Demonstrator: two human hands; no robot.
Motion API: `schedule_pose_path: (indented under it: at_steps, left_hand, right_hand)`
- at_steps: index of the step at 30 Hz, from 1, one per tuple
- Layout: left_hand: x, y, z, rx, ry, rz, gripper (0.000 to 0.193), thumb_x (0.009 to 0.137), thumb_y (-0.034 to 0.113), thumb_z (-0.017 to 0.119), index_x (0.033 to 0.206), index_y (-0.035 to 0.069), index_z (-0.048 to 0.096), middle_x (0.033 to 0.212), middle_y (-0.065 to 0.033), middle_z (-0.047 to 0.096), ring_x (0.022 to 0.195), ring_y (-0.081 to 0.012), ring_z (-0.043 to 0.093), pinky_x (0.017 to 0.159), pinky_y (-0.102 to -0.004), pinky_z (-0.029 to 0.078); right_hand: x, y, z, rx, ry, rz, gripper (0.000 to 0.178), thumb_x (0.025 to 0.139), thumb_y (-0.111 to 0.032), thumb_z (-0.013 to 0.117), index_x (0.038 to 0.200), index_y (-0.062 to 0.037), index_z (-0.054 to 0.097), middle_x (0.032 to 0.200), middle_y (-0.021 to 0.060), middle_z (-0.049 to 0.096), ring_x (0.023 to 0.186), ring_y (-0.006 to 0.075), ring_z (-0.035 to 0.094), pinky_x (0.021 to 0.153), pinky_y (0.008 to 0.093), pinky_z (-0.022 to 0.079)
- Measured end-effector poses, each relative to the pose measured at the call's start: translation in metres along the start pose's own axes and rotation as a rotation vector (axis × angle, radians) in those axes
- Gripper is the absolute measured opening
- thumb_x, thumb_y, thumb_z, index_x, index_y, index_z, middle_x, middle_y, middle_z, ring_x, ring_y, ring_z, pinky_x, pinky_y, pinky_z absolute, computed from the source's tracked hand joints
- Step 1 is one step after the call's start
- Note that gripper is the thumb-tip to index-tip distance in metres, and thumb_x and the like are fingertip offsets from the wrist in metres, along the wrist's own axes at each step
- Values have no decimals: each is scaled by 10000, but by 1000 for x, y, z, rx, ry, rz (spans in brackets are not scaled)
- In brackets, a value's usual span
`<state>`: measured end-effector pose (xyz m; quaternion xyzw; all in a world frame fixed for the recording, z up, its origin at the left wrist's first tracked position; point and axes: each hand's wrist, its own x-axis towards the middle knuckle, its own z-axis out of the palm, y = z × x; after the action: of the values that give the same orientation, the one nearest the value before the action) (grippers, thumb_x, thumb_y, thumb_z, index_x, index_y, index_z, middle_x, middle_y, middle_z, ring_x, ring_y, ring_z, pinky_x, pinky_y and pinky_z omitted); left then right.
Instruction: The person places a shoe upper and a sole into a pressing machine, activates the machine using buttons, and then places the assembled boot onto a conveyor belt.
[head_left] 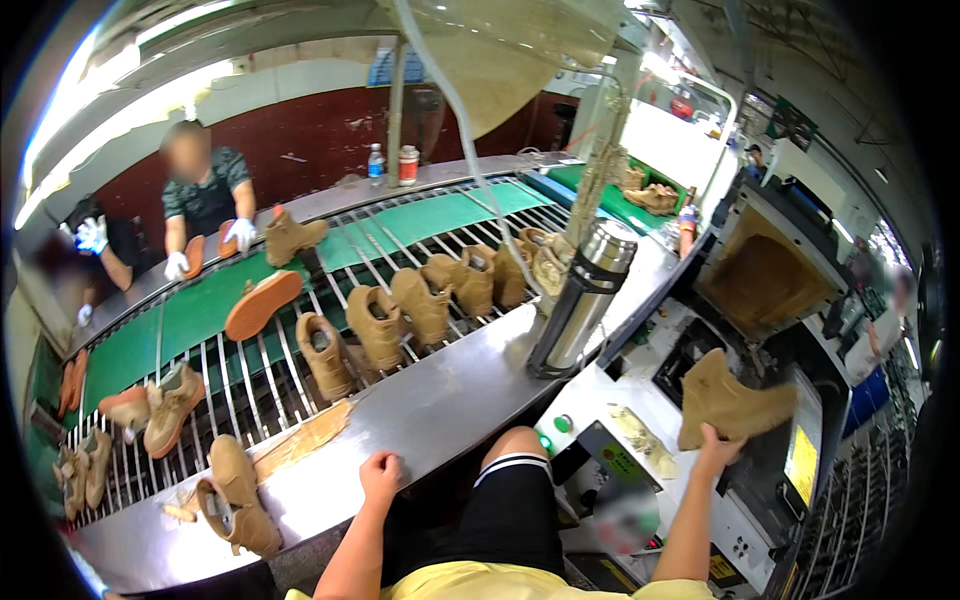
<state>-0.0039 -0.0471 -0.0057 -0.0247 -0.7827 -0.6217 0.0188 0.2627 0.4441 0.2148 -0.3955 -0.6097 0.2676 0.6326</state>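
A tan suede boot (735, 398) is held up by my right hand (717, 452), its fingers wrapped round the boot's lower side. It hangs over a white machine (632, 430) with a green-lit button, in front of the machine's raised lid (770, 265). My left hand (380, 476) is curled into a loose fist with nothing showing in it, near the front edge of the metal ledge (440, 400). To its left, a pair of tan boots (240, 500) lies on the ledge by a flat piece of brown cardboard (300, 440).
Tan boots (376, 325) stand in a row on the roller conveyor (250, 385). A steel thermos (585, 300) rises from the ledge between conveyor and machine. Across the green belt (420, 218), a person in white gloves (205, 195) handles orange-brown soles (194, 256). A hose (455, 100) hangs overhead.
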Motion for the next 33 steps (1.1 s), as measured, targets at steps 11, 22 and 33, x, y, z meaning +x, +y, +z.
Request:
schedule_pose_path:
  at_steps: [11,22,33]
  left_hand:
    - [-89,180,47,-682,-918,10,762,821,194,732,1435,50,302,1401,-120,419,1283,-232,414,1053,-395,364]
    - [-17,133,-152,-1160,257,-171,622,804,213,629,1361,55,399,1333,-122,499,1238,-313,467,1070,-472,364]
    - [183,12,-147,-206,582,-81,446,714,155,765,1094,-11,598,1040,-139,668,947,-243,643,827,-349,487]
  right_hand:
    - [-126,-93,23,950,-889,919,688,506,-38,536,1194,-7,538,1138,101,609,1090,332,555,996,423,433]
    - [-214,-168,73,273,-1834,41,454,856,-209,680,1253,-24,562,1112,118,656,1041,197,610,918,307,461]
    - [-302,-61,97,6,-1582,68,117,799,-93,665,880,-11,684,756,86,682,676,160,662,636,269,519]
